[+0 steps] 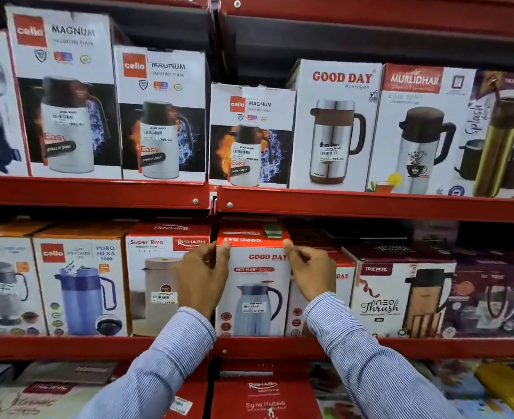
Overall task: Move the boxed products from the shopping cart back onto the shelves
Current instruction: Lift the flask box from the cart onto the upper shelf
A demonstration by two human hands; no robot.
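A white and red Good Day Hot N Sip box (254, 294) with a blue jug pictured on it stands on the middle red shelf (68, 347). My left hand (202, 278) grips its upper left edge. My right hand (311, 272) grips its upper right edge. Both thumbs rest on the box's red top. The box sits between a Rishabh Super Riva box (156, 285) on its left and another Good Day box (344, 285) on its right, which my right hand partly hides. No shopping cart is in view.
The upper shelf (370, 205) carries Cello Magnum boxes (68, 95), a Good Day box (334, 125) and a Murlidhar box (415, 131). A Cello Puro Hexa box (80, 282) and a Trueware Neo Thrush box (400, 297) flank the middle row. More boxes (264, 397) lie below.
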